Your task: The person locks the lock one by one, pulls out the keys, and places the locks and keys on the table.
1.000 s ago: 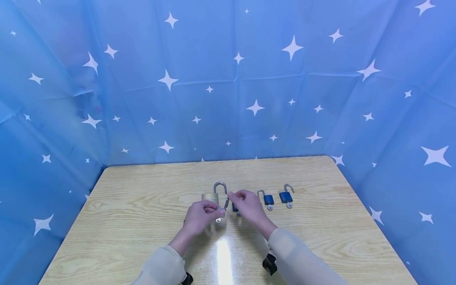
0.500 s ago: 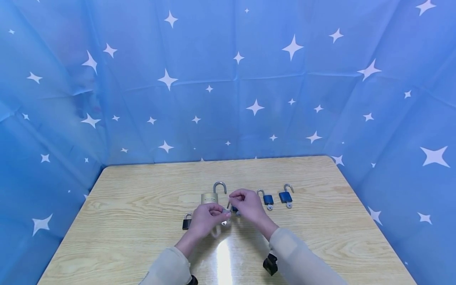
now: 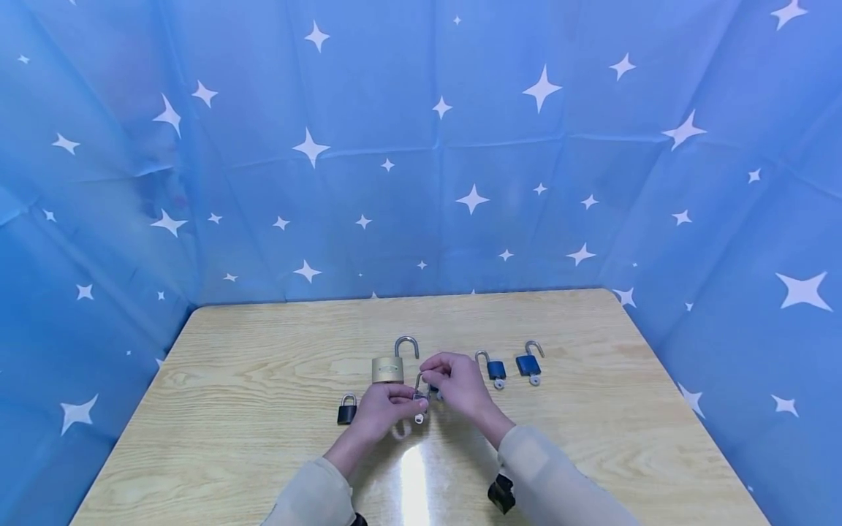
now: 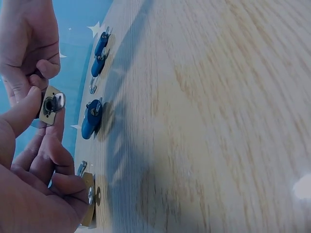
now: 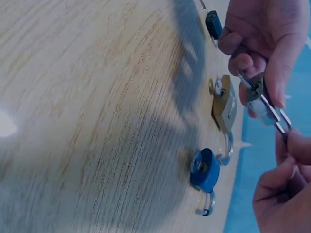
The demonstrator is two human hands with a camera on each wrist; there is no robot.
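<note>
My left hand (image 3: 378, 413) pinches the body of a small padlock (image 3: 420, 398) between thumb and fingers. In the left wrist view a key (image 4: 59, 102) sticks out of the padlock's base. My right hand (image 3: 457, 380) pinches at the top of its metal shackle (image 5: 281, 121), on the side away from the key. The body looks pale and partly see-through in the right wrist view. Just behind my left hand lies a brass padlock (image 3: 387, 370) with its shackle open. A blue padlock (image 5: 206, 170) lies beside it, mostly hidden by my right hand in the head view.
Two more blue padlocks, one nearer (image 3: 496, 370) and one farther right (image 3: 528, 365), lie with open shackles and keys in them. Left of my left hand is a black padlock (image 3: 346, 414), its shackle closed. Everything lies on a wooden table (image 3: 250, 380) before a starry blue curtain (image 3: 421, 219).
My left hand has moved right and slightly nearer with the small padlock, which now stands more upright. The black padlock has come into view. My right hand has barely moved and now pinches the shackle.
</note>
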